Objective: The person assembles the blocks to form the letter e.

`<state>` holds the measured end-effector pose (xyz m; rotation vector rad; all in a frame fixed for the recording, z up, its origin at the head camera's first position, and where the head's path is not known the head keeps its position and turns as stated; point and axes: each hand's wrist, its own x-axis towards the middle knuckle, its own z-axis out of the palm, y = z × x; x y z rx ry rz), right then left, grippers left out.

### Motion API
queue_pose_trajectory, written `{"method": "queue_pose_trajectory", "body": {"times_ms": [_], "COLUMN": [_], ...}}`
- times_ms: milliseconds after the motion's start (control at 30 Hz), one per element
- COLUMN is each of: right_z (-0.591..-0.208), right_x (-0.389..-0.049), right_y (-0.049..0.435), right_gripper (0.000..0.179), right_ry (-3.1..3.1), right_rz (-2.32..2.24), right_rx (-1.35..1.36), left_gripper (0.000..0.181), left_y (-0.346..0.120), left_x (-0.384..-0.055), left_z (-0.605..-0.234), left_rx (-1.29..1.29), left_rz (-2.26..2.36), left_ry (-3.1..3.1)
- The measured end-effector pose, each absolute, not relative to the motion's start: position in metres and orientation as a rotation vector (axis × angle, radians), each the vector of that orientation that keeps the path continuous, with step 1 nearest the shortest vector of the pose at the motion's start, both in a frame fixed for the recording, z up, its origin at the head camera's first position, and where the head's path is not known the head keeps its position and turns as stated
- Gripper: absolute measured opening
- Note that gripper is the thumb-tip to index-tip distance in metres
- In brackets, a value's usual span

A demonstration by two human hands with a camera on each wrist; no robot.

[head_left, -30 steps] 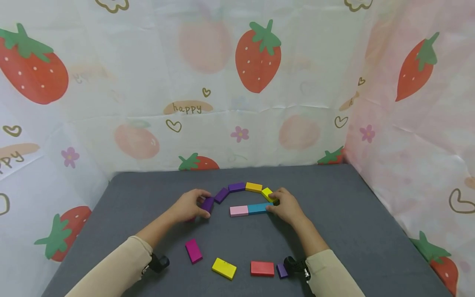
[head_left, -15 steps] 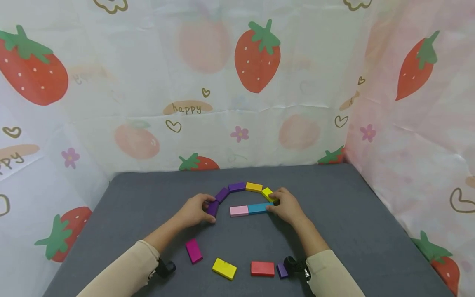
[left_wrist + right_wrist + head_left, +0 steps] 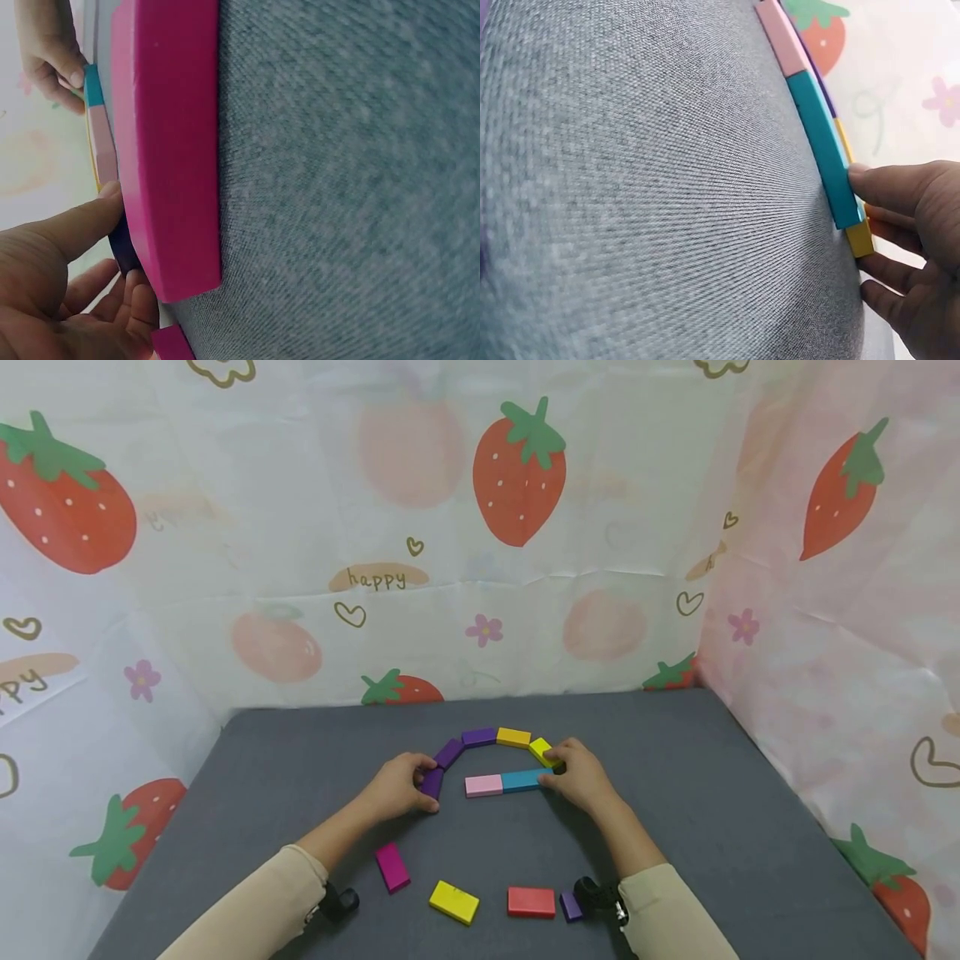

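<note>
In the head view my left hand (image 3: 393,789) pinches a dark purple block (image 3: 432,782) at the left end of a curved row of blocks on the grey cloth. Its thumb is on the near side, its fingers on the far side. My right hand (image 3: 585,781) is at the row's right end, its fingers curled about a yellow block (image 3: 541,750), partly hidden. In the right wrist view the thumb lies against the blue block (image 3: 823,146), and the yellow end (image 3: 860,238) shows beside the fingers. A pink block (image 3: 483,786) abuts the blue one inside the curve.
Purple blocks (image 3: 479,738) and an orange-yellow block (image 3: 513,738) form the curve's top. Nearer lie a magenta block (image 3: 392,867), a yellow block (image 3: 453,902), a red block (image 3: 531,902) and a small purple block (image 3: 571,907). A strawberry-print curtain (image 3: 420,527) stands behind the table.
My left hand has moved right and slightly nearer with the purple block, whose far end now meets the neighbouring purple block. The right hand has stayed in place.
</note>
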<state>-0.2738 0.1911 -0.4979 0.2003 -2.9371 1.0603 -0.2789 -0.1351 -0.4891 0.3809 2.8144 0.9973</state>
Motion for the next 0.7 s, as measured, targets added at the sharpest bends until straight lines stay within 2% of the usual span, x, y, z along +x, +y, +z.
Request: {"method": "queue_pose_trajectory", "body": {"times_ms": [700], "right_z": [-0.4994], "right_x": [-0.2757], "right_y": [0.1899], "right_gripper": [0.046], "right_ry": [-2.951], "right_rz": [1.054], "right_rx": [0.176], "left_gripper": [0.067], "left_y": [-0.1305], "left_x": [-0.2828], "left_z": [-0.4971], "left_rx": [0.405], "left_rz": [0.930], "left_ry": [2.873]}}
